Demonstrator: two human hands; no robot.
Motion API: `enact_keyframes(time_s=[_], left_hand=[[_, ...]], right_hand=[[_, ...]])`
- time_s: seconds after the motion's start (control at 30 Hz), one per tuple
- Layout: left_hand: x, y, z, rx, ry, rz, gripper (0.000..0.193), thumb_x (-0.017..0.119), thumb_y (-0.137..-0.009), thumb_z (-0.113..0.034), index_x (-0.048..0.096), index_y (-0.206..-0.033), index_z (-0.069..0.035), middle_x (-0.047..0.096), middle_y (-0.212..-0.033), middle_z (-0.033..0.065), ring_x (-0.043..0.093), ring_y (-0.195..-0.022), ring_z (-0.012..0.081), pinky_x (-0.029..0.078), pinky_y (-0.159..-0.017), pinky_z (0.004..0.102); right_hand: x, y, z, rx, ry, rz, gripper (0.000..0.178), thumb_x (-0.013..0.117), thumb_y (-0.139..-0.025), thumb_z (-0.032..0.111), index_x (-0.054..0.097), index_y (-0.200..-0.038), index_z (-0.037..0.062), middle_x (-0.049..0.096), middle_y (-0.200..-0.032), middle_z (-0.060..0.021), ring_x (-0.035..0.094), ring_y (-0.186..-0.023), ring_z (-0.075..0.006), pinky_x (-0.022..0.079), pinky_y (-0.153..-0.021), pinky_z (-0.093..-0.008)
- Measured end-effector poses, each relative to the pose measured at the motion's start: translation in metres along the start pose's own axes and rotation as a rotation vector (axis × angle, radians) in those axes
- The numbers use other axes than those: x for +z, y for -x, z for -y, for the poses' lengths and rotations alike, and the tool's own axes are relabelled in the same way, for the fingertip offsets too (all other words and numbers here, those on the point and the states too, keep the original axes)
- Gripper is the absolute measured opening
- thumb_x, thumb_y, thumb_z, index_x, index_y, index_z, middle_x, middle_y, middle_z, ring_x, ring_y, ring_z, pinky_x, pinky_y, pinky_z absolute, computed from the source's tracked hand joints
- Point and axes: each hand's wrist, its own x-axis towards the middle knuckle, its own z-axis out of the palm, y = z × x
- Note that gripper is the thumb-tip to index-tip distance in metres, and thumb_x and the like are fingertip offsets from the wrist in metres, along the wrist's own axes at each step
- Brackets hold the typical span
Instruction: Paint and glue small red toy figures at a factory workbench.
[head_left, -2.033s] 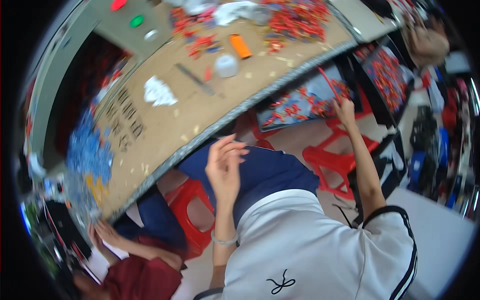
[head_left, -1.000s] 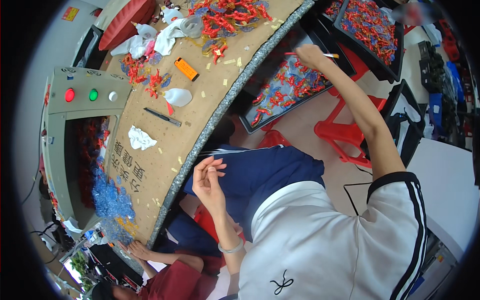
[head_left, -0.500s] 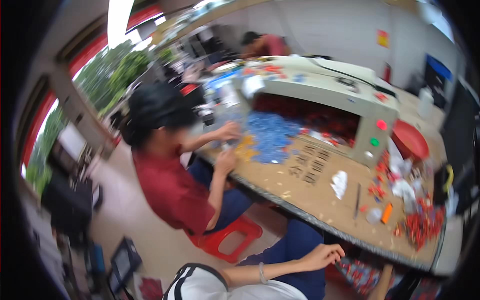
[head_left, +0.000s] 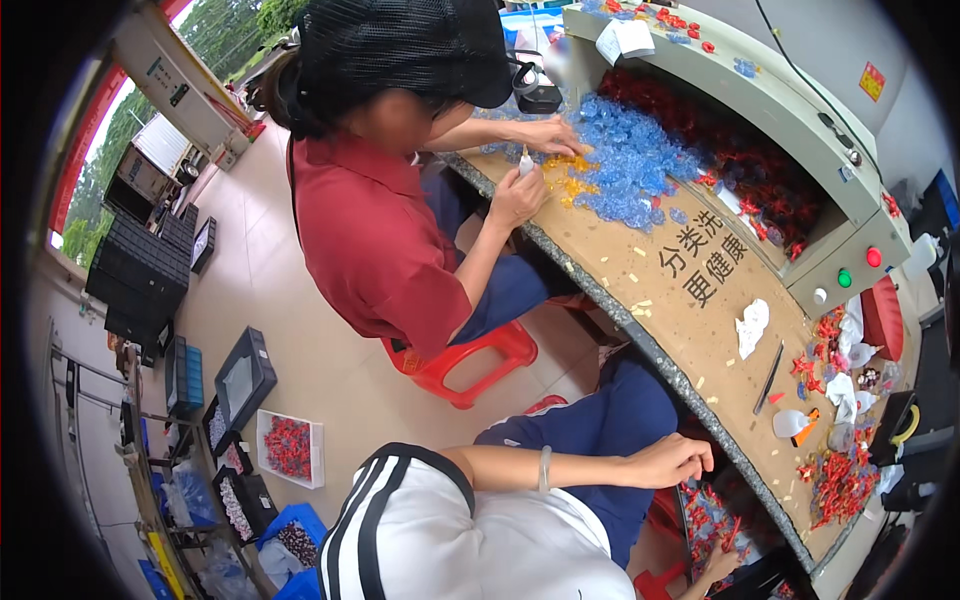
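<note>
My left hand [head_left: 672, 461] rests over my dark blue trouser leg [head_left: 625, 415], near the table's front edge. Its fingers are loosely curled and slightly apart, with nothing visible in them. Below the table edge at the lower right, my right hand [head_left: 722, 562] is among small red plastic pieces [head_left: 702, 510] in a container that is partly hidden. Its fingers are bent around a red piece, though the fingertips are hard to make out.
A co-worker in a red shirt [head_left: 385, 245] sits on a red stool [head_left: 465, 370] at the left, holding a small white bottle [head_left: 526, 165]. Blue pieces [head_left: 635, 150] are heaped before a beige machine [head_left: 855, 250]. Red pieces [head_left: 845, 490], tweezers [head_left: 769, 378] and a crumpled tissue [head_left: 752, 328] lie on the table.
My view has tilted down and shifted, bringing the co-worker and table closer. More of my right hand now shows among the red pieces; my left hand keeps its place over my leg.
</note>
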Motion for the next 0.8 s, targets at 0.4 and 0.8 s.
enact_keyframes(time_s=[0.4, 0.8], left_hand=[[0.012, -0.002, 0.001, -0.06, 0.008, 0.088, 0.019, 0.043, -0.081, 0.001, 0.057, -0.094, 0.002, 0.065, -0.076, 0.0121, 0.062, -0.065, 0.0184, 0.049, -0.059, 0.0315], [0.028, -0.021, 0.007, 0.118, -0.107, 0.131, 0.022, 0.047, -0.083, -0.001, 0.053, -0.104, 0.001, 0.063, -0.093, 0.0153, 0.063, -0.081, 0.029, 0.048, -0.069, 0.0381]], right_hand=[[-0.028, -0.007, -0.006, 0.115, -0.153, 0.134, 0.03, 0.07, -0.077, 0.02, 0.062, -0.095, -0.0042, 0.065, -0.078, -0.0145, 0.063, -0.069, -0.029, 0.051, -0.063, -0.0399], [-0.073, 0.058, -0.002, 0.35, -0.961, 0.391, 0.023, 0.065, -0.083, 0.012, 0.059, -0.101, -0.0003, 0.066, -0.082, -0.0124, 0.062, -0.068, -0.0236, 0.051, -0.059, -0.0373]])
